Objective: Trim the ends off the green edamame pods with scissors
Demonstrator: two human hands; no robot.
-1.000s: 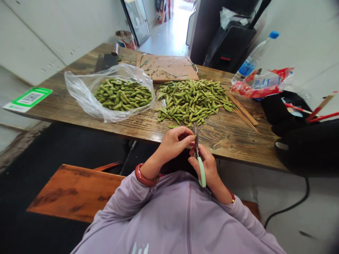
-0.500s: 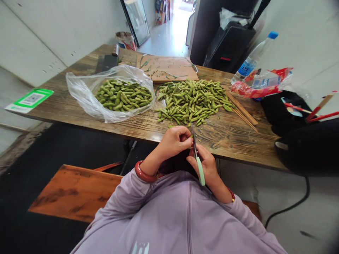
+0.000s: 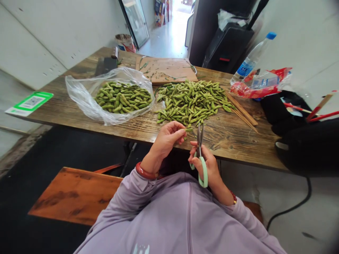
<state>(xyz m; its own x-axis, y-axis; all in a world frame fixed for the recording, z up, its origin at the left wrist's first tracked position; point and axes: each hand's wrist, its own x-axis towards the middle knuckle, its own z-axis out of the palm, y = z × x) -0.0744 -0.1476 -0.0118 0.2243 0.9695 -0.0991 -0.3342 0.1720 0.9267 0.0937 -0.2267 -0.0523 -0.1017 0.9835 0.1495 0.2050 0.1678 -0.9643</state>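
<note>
Between the thumb and fingers of my left hand [image 3: 171, 137] is one green soybean pod [image 3: 189, 130], its tip sticking out to the right. My right hand [image 3: 206, 160] grips a pair of scissors [image 3: 203, 171] with pale green handles; the blades point away from me and stand slightly apart, just right of the pod. Past both hands lies a heap of loose soybean pods [image 3: 190, 100] on the wooden table [image 3: 127, 131]. To its left, a clear plastic bag [image 3: 83, 100] lies open with more pods [image 3: 123, 98] in it.
Behind the heap is a wooden cutting board [image 3: 166, 67] with green scraps. Chopsticks [image 3: 245, 120], a plastic bottle [image 3: 255, 56] and a red-and-clear wrapper [image 3: 265, 84] are on the right. A cleaver [image 3: 108, 63] lies back left, a QR-code card [image 3: 30, 102] at the left edge.
My hands have moved apart, the left one a little left and the right one slightly right. The scissor blades have opened, and the pod in my left hand now shows clearly.
</note>
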